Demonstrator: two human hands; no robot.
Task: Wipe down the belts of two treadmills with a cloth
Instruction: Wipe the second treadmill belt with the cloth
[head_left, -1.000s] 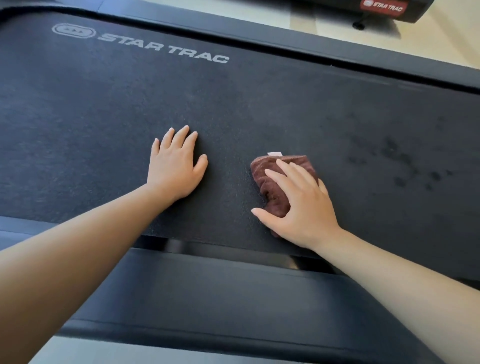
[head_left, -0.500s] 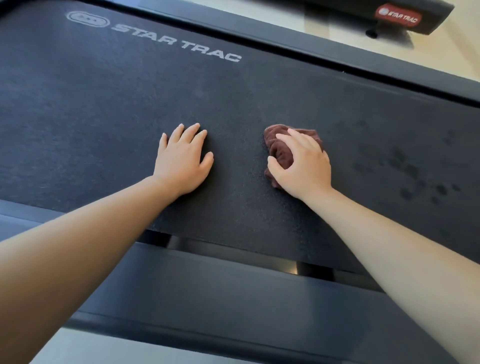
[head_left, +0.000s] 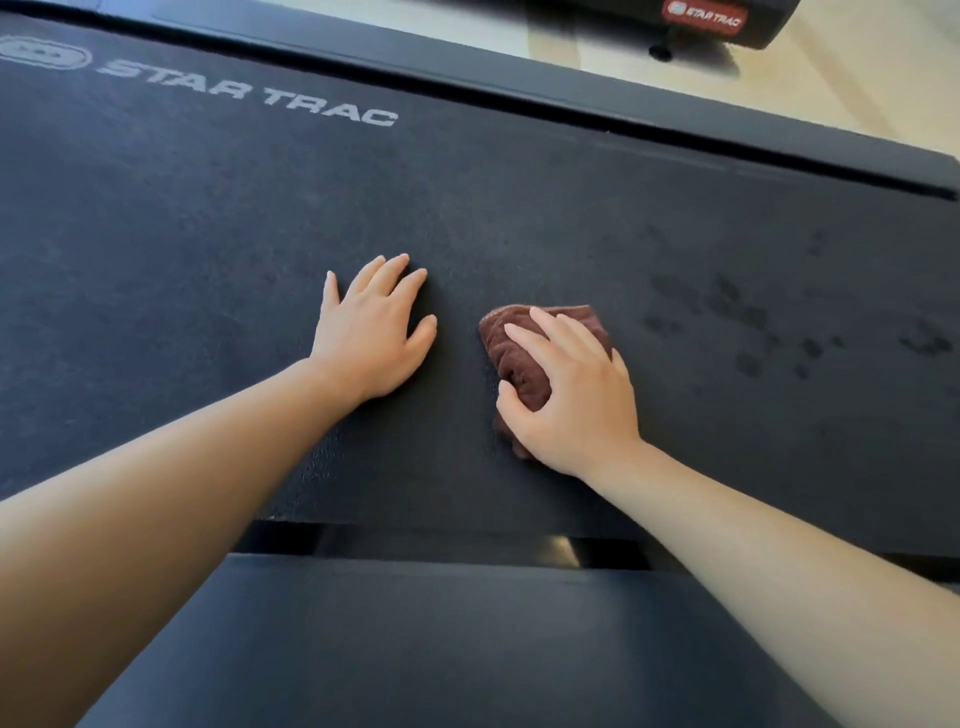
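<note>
Right hand (head_left: 571, 395) grips the cloth (head_left: 517, 361) mid-belt, fingers (head_left: 524, 336) curled; left hand (head_left: 369, 338) flat, fingers straight. Loads of bare belt (head_left: 208, 270) left and right.

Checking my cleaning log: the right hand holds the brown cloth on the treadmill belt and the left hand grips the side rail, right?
No: head view shows the left hand flat on the belt, gripping nothing. The right hand does hold the brown cloth.

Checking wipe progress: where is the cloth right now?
In the head view, the brown cloth lies on the belt under the right hand, between the left hand and the dark spots.
</note>
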